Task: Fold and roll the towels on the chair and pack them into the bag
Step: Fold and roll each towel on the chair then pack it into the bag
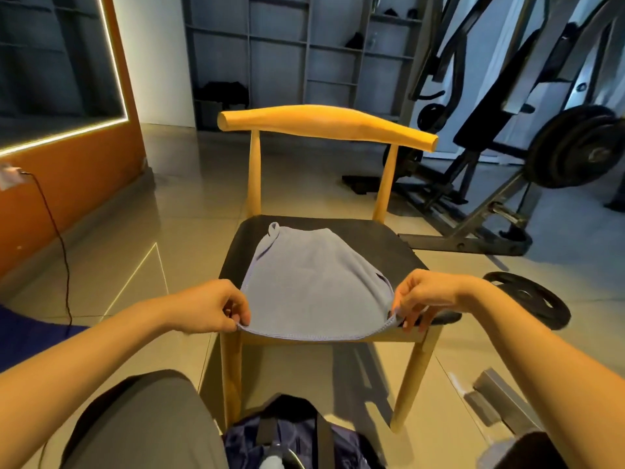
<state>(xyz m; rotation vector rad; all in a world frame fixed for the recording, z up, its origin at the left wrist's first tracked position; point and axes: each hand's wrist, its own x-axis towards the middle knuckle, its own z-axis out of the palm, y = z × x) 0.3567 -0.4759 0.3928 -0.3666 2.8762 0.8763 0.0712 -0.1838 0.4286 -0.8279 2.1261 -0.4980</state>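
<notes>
A light blue-grey towel (311,282) lies spread on the black seat of a wooden chair (324,125), its near hem lifted just off the seat's front edge. My left hand (216,309) pinches the towel's near left corner. My right hand (419,299) pinches the near right corner. The far left corner of the towel is curled over. A dark blue bag (294,438) with black straps sits open on the floor between my knees, below the chair's front.
A black weight plate (531,299) lies on the tiled floor right of the chair. A barbell rack with loaded plates (575,147) stands at the back right. An orange wall with a cable (57,231) runs along the left. Grey shelving (304,55) is behind.
</notes>
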